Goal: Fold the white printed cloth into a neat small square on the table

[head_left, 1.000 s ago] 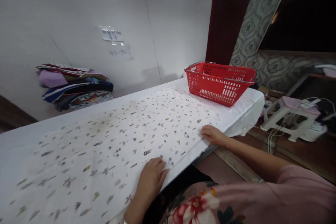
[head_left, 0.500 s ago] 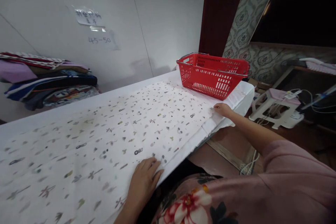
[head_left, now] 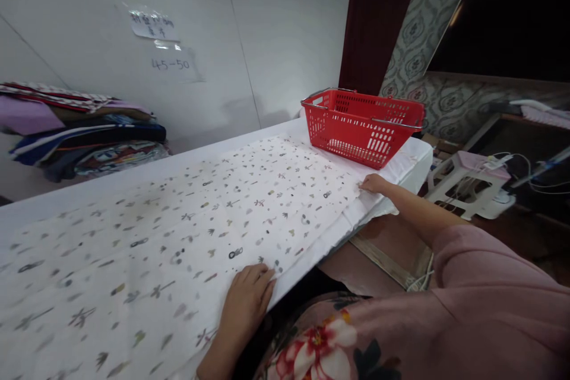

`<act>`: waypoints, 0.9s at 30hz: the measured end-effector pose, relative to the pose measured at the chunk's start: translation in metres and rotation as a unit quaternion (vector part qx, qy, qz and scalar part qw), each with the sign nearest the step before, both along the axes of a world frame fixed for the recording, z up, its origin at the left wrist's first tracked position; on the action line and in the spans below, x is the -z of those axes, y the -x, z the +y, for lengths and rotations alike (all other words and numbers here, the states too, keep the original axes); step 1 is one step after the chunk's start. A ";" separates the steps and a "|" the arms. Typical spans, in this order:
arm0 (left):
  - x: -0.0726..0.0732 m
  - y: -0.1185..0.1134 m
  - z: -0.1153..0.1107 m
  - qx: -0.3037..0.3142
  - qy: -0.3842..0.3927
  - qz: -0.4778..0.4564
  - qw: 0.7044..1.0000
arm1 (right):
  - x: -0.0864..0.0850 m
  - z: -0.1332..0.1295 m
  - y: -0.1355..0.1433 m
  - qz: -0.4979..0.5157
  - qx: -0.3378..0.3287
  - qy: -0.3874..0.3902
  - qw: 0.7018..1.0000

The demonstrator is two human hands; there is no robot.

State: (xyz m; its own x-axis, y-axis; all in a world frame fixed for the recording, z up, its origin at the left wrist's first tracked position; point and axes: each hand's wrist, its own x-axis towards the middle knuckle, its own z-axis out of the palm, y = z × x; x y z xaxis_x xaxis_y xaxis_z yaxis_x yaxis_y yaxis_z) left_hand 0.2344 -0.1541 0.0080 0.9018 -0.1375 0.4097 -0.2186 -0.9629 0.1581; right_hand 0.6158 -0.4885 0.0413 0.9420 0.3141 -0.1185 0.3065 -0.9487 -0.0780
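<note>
A white cloth (head_left: pixel 178 219) printed with small plants and figures lies spread over the white-covered table (head_left: pixel 196 157). My left hand (head_left: pixel 249 294) rests palm down on the cloth's near edge, its fingers stretched and lying close to each other. Further right, my right hand (head_left: pixel 373 183) pinches the cloth's right corner, just in front of the red basket. Some shallow wrinkles run across the cloth near its edges.
A red basket (head_left: pixel 363 127) with metal handles stands at the table's far right end. Folded clothes (head_left: pixel 89 130) are piled at the left by the wall. A plastic stool (head_left: pixel 474 175) with cables stands on the right, below a dark screen (head_left: pixel 503 18).
My left hand's thumb has drawn in closer to the fingers. My right hand has shifted very slightly left at the cloth's corner, and the view has moved a little.
</note>
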 end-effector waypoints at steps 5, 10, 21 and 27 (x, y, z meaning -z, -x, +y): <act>0.001 -0.002 -0.001 -0.007 -0.002 -0.003 1.000 | 0.000 -0.006 0.000 0.005 0.063 -0.037 0.997; 0.003 -0.003 -0.003 -0.020 -0.010 -0.006 1.000 | 0.004 -0.014 -0.001 -0.012 0.093 -0.065 0.993; -0.004 -0.007 -0.009 -0.015 -0.034 0.014 0.999 | 0.011 -0.014 -0.002 -0.071 0.085 -0.100 0.989; -0.004 -0.012 -0.009 -0.029 -0.026 -0.027 0.999 | 0.004 -0.013 -0.004 -0.086 0.102 -0.133 0.982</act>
State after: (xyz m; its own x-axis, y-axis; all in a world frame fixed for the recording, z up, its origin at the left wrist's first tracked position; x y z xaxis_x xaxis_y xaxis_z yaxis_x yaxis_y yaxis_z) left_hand 0.2463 -0.1632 0.0121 0.8856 -0.1080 0.4518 -0.1693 -0.9807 0.0974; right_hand 0.6199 -0.5013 0.0372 0.9874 0.1150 0.1085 0.1424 -0.9449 -0.2946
